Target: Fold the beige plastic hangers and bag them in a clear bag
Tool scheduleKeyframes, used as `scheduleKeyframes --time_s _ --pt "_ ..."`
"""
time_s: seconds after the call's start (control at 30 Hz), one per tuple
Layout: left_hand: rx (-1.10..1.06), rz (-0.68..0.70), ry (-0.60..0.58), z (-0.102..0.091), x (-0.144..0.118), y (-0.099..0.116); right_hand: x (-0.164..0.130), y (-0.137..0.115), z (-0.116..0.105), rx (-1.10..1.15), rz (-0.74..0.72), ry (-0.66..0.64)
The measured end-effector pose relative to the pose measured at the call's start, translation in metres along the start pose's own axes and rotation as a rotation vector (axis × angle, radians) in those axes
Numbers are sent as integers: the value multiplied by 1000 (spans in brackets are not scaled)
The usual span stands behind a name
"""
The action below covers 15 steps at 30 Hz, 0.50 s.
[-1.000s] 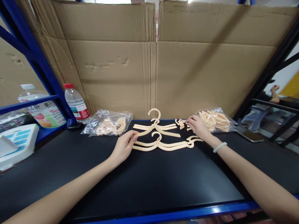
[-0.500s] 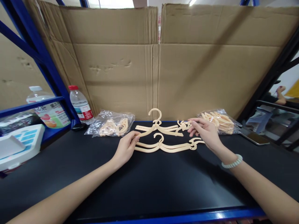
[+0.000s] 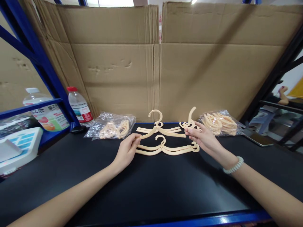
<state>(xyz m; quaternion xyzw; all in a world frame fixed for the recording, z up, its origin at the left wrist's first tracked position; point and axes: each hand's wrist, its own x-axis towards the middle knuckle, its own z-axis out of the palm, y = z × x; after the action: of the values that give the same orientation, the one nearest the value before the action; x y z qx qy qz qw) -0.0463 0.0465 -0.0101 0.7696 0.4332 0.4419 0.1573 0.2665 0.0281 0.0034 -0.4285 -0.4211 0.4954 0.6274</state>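
Between the thumb and fingers of my left hand [image 3: 127, 146] is the left arm of a cream plastic clothes hanger [image 3: 150, 133], its hook pointing up. My right hand [image 3: 204, 135] pinches a loose curved hanger piece [image 3: 191, 115], which stands up above the fingers. Nearer to me, more cream hangers [image 3: 175, 151] lie stacked on the black table, their left ends partly behind my left hand. Beyond the held hanger, further hanger arms [image 3: 142, 129] lie on the table. A few small loose hooks [image 3: 182, 125] sit just left of my right fingers, partly hidden.
Clear plastic bags of cream hanger parts lie at the left [image 3: 111, 127] and right [image 3: 222, 123]. A phone [image 3: 258, 138] rests at the right. Bottles [image 3: 81, 107], a white device with blue keys [image 3: 22, 148] and a blue frame [image 3: 42, 67] stand left. Cardboard [image 3: 118, 69] walls the back.
My right hand has lifted the curved hanger piece from near the stacked hangers and turned it upright, moving slightly left. My left hand keeps its hold on the hanger.
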Motion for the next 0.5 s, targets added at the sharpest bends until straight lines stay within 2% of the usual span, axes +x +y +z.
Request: scheduleKeyframes --time_s 0.1,0.27,0.5 --pt "2 1 4 0 0 -2 2 3 -3 -8 83 -88" --pt "13 9 -1 1 0 -4 2 1 -6 -9 177 -165" --pt "23 21 -11 1 1 -3 -1 -6 -4 38 329 -203"
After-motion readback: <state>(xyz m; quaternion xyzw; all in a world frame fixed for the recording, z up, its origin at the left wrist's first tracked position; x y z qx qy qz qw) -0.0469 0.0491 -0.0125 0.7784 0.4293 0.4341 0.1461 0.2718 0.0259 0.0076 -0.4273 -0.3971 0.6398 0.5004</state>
